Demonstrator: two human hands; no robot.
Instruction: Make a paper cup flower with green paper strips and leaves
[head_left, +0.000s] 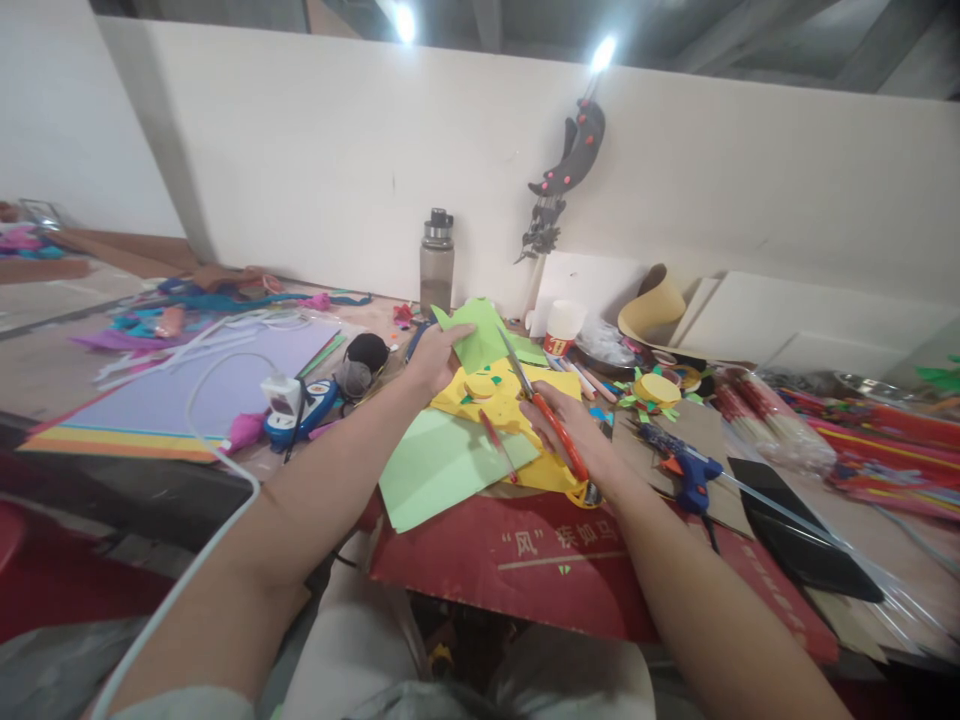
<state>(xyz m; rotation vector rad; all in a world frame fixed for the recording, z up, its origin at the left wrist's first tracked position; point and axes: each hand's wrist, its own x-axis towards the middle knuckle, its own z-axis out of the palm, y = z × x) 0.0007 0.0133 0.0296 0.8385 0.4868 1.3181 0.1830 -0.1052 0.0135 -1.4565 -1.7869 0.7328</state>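
Note:
In my left hand is a piece of bright green paper, held up above the work surface. My right hand grips a pair of scissors with red handles, the blades pointing up and away toward the green paper's right edge. Whether the blades touch the paper I cannot tell. Below my hands lie crumpled yellow paper with green scraps on it and a pale green sheet. A thin red pen-like stick rests across them.
A red board lies at the front edge. To the right are a blue glue gun and a yellow paper piece with green leaves. A power strip and stacked coloured paper lie left. A bottle stands behind.

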